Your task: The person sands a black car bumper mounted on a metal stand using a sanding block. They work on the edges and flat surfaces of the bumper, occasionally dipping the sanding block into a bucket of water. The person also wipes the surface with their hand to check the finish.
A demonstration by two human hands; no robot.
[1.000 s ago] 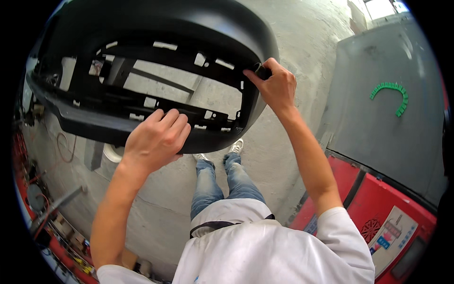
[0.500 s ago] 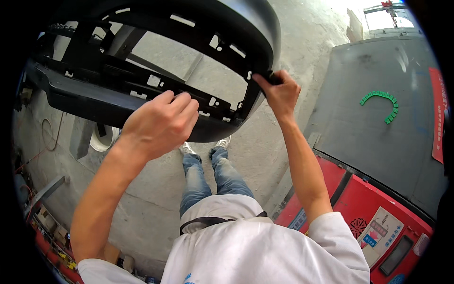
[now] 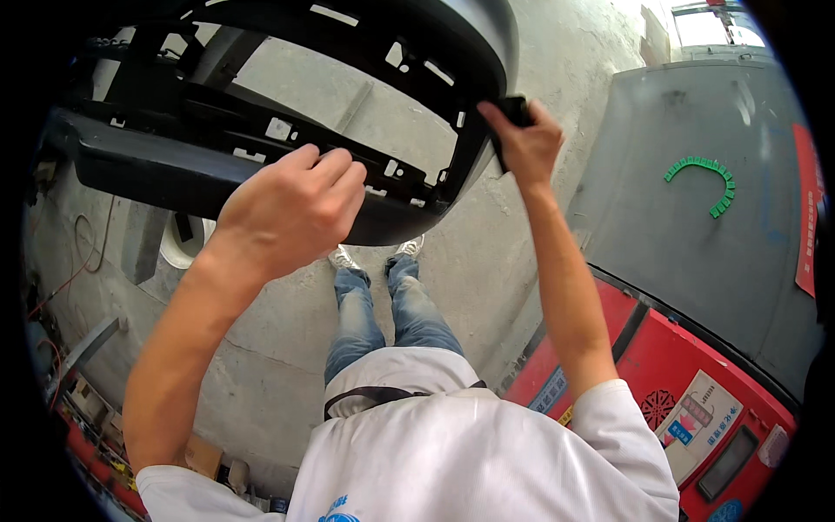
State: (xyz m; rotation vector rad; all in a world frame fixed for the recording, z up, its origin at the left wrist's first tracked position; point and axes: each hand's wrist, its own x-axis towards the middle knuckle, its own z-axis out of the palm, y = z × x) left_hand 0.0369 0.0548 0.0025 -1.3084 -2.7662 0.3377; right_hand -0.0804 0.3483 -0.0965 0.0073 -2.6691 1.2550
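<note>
From my remote seat, starting far left: a thin hose (image 3: 103,244) loops on the floor, then a white bucket (image 3: 198,237) stands near the big black bumper cover (image 3: 148,170), which fills the far left and reaches past the middle. On its near bar, the left hand (image 3: 291,204) is grasping, fingers curled over; its thumb is out of my sight. Middle now, near edge: a white shirt (image 3: 470,452) with a blue print at the bottom, cut off by the frame. On to the right hand (image 3: 529,143), pinching a dark item (image 3: 515,110) right by the cover's right edge; what that item is, I can't tell. My call: one hand steadies the cover while the other works along its rim, and the next move asks for a firm left hold and an even pass on the right.

Further right, a red cabinet (image 3: 631,348) wears a pale sheet (image 3: 700,426) with print and a coloured diagram. Above it, a green curved strip (image 3: 727,184) lies on a grey panel (image 3: 644,130), and far right, a red banner (image 3: 804,226) carries pale characters.
</note>
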